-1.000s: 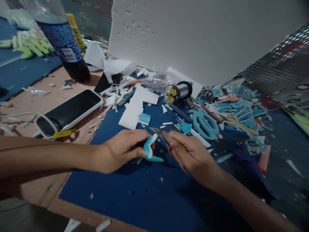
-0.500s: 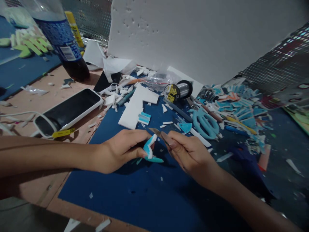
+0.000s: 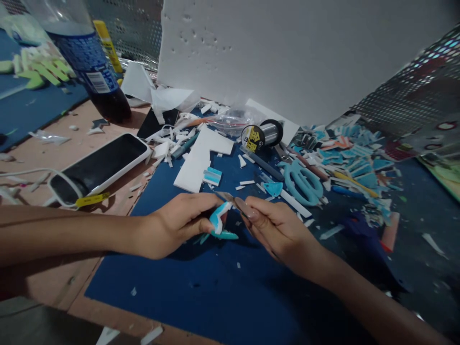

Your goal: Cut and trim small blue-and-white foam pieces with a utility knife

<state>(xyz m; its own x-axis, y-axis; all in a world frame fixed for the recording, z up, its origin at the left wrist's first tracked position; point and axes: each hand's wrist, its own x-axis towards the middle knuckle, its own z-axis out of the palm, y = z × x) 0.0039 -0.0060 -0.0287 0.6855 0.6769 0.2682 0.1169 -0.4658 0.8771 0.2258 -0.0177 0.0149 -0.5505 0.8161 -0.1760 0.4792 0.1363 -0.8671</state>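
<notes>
Pinching a small blue-and-white foam piece [image 3: 218, 218] in the left hand [image 3: 179, 224], centre of the frame; gripping a thin pointed metal blade [image 3: 226, 196] in the right hand [image 3: 282, 231].

A glossy plastic bottle [image 3: 89, 67] and a phone [image 3: 100, 167] with a smooth, shiny black screen catch the light beside matt blue board [image 3: 179, 297]. Behind them stands pitted white foam [image 3: 280, 52], near perforated metal mesh [image 3: 406, 91], crinkled clear film [image 3: 235, 120] and a spool [image 3: 262, 135] of glinting wire.
</notes>
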